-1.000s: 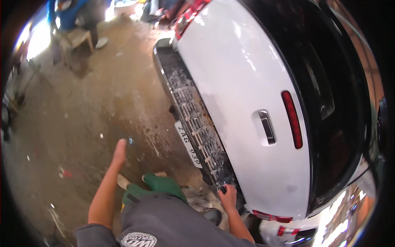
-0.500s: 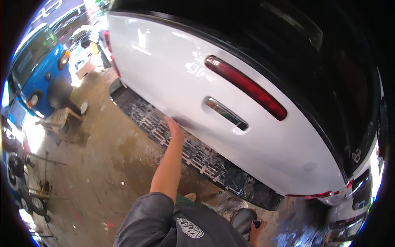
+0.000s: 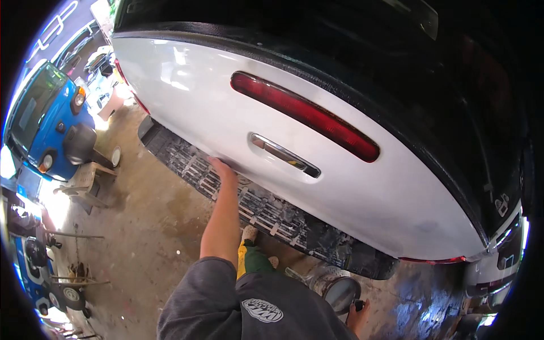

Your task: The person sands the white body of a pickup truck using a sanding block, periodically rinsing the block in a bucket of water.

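My left hand (image 3: 222,168) reaches out to the lower part of a white tailgate (image 3: 187,113), against the panel just above the bumper step. Its fingers look stretched out, partly hidden by the hand itself. At the lower right, my right hand (image 3: 358,317) is closed around a small black object (image 3: 358,305), too little shown to name its kind. Beside that hand is a round, grey-topped container (image 3: 341,293). The tailgate carries a long red lamp (image 3: 306,116) and a chrome handle (image 3: 285,154).
Along the tailgate's foot runs a black, dust-marked bumper step (image 3: 266,212). A blue vehicle (image 3: 59,127) stands at the left, with a beige plastic chair (image 3: 88,184) near it. Wheeled gear (image 3: 71,294) is at the lower left. Another vehicle (image 3: 496,269) is at the right.
The view has shifted, so the lamp and handle appear farther left. My left hand stays low at the tailgate. The right hand still holds the black object beside the container.
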Demonstrator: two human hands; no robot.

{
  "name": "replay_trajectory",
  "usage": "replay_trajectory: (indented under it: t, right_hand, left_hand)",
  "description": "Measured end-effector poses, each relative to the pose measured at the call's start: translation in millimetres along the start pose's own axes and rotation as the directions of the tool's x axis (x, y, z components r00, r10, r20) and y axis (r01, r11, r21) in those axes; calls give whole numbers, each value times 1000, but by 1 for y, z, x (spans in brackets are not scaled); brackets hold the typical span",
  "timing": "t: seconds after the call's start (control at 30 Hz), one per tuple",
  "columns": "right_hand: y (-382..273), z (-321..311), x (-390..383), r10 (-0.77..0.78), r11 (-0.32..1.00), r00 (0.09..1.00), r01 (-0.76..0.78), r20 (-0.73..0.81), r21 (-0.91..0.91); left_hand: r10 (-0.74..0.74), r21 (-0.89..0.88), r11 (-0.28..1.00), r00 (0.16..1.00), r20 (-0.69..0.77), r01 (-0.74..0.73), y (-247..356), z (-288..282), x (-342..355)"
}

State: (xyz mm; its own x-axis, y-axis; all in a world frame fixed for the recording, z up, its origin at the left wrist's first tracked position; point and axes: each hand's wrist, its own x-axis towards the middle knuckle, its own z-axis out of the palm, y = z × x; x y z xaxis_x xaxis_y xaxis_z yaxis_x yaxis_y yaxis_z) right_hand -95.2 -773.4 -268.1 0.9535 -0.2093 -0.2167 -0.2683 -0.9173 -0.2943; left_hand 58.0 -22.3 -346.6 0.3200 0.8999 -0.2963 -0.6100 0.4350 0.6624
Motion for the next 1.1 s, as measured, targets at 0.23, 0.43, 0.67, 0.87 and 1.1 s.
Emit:
replay_trajectory:
  t: [0.23,0.43,0.67,0.87,1.1]
  right_hand:
    - [-31,5,39,-153,980,988,156,-36,120]
    - [-28,9,38,-171,966,983,181,-66,185]
    - [-12,7,21,-58,966,998,64,-30,250]
    - [-30,-2,2,10,955,1000,-8,-5,297]
    - [2,4,4,-44,982,998,52,-48,181]
  left_hand:
    - [74,75,995,997,-31,-71,-34,-2,-54]
    - [-37,151,987,996,-78,48,-48,2,-102]
    - [-114,165,979,993,-36,118,-58,21,-157]
    - [-176,188,970,980,95,155,-83,1,-192]
    - [-336,227,927,931,144,300,-96,30,-243]
